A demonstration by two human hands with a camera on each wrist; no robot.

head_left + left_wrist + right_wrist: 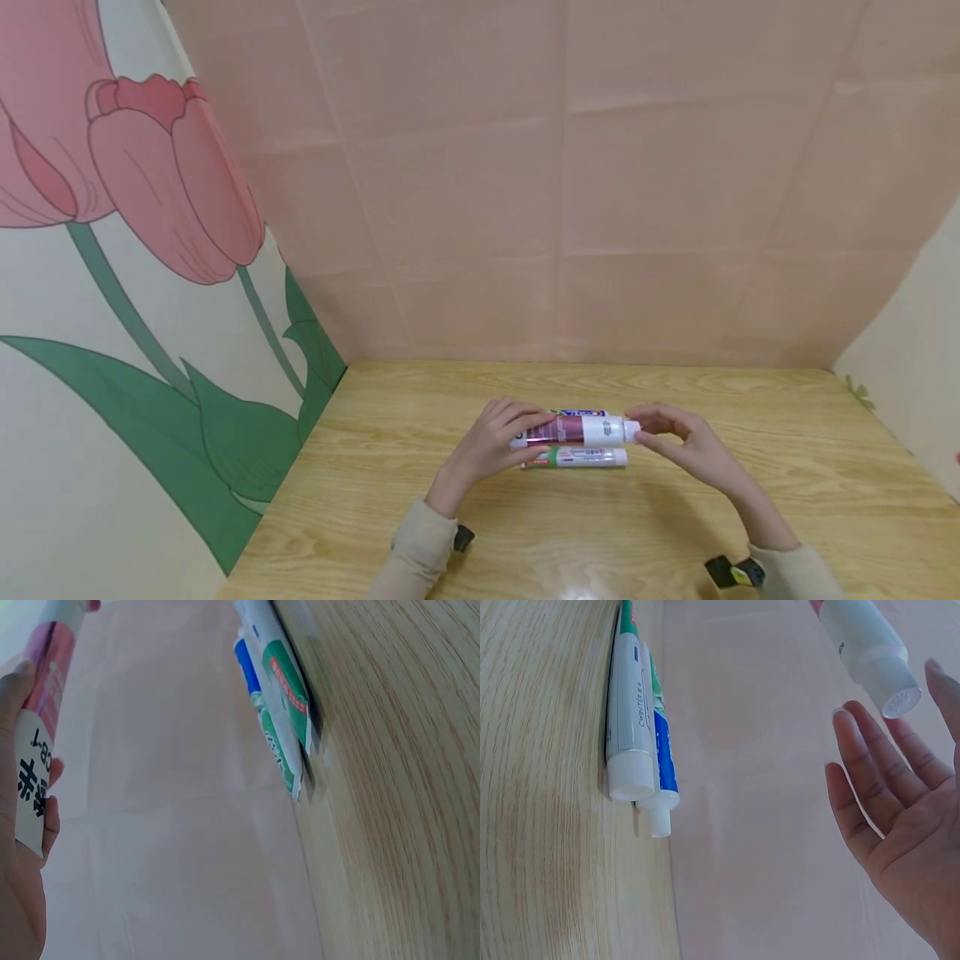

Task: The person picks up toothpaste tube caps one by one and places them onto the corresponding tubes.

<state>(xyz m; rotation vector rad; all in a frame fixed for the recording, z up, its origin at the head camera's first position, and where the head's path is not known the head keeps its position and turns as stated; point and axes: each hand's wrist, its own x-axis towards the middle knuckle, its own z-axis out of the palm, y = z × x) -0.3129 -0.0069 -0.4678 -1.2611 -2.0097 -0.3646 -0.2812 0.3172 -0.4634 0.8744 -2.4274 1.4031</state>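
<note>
My left hand [489, 440] grips a purple-and-white toothpaste tube [566, 430] above the table, thumb on one side and fingers on the other. The tube lies level, its white cap [897, 691] pointing right. Around that cap my right hand [693, 448] is spread; in the right wrist view its fingers stand apart, with a gap between them and the cap. Below the held tube rests a white-and-green toothpaste tube [588, 457]. Behind it lies a blue, green and white toothpaste tube [664, 750], partly hidden in the head view by the held one.
A wood-grain table [352, 500] carries the two resting tubes, side by side with their caps to the right. At its back hangs a pink cloth [465, 192]. Tulip-printed fabric [180, 183] borders the left side, and a pale wall [911, 350] the right.
</note>
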